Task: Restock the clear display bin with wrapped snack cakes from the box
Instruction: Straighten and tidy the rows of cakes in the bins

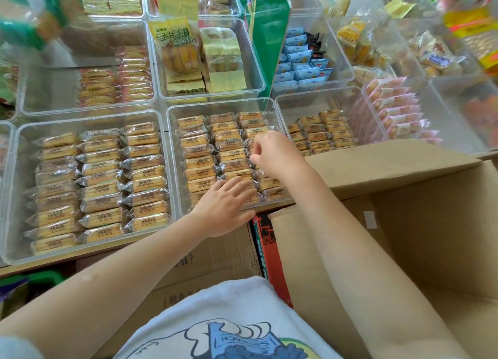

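Nearest the camera is a white T-shirt with a blue wave print [229, 329], worn by the person looking down, and two bare forearms reach forward from it. To the right stands a large open brown cardboard box [404, 237], its flaps raised; its inside is mostly out of view.

Ahead, on the counter [37, 265], sits a clear plastic display bin [172, 153] holding three rows of small snack cakes in clear wrappers [199, 167], golden-brown with dark printed labels, packed side by side. The left hand [226, 207] lies flat with straight fingers spread, pressing on the cakes at the near end of the middle row, its thumb over the bin's near rim. The right hand [272, 153] hovers over the right-hand row with fingers curled, fingertips pinching at the wrapper of a cake there; whether it actually holds that cake cannot be told for sure.

Just left stands a second clear bin of matching wrapped cakes [99, 180], also in three rows. Behind are more clear bins with other snacks: yellow-wrapped pastries [183, 54], blue packets [301, 62] and pink packets [396, 110]. A green carton [266, 29] stands upright between two of the back bins.
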Action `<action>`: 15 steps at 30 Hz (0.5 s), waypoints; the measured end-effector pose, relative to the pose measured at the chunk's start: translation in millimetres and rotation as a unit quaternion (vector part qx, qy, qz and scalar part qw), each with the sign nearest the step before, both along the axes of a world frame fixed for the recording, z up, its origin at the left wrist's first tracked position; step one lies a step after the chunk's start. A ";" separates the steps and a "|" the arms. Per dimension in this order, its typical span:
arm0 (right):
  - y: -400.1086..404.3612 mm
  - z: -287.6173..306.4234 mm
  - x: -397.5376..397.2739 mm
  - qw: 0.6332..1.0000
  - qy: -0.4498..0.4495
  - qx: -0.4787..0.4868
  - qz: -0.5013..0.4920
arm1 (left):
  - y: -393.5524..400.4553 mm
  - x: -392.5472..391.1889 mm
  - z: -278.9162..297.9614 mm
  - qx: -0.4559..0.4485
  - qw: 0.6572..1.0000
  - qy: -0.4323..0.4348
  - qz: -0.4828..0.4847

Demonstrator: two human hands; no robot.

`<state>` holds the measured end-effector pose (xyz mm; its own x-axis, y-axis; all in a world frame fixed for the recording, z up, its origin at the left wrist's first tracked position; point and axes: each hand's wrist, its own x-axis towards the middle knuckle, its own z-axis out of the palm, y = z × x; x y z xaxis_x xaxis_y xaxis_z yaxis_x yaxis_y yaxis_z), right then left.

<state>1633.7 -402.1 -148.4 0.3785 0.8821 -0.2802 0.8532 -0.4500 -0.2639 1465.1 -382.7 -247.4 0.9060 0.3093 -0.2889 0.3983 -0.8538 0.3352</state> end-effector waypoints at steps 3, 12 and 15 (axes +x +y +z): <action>9.4 -2.3 22.7 0.975 -0.065 -0.194 0.091 | -8.0 16.6 -5.2 -0.020 1.000 0.000 -0.024; -3.5 -42.5 56.3 0.910 0.040 -0.362 0.197 | -9.7 21.6 -19.7 -0.020 1.000 -0.010 -0.016; -6.9 -47.0 65.6 0.911 0.057 -0.358 0.197 | -9.8 18.0 -24.1 -0.017 0.999 -0.030 -0.012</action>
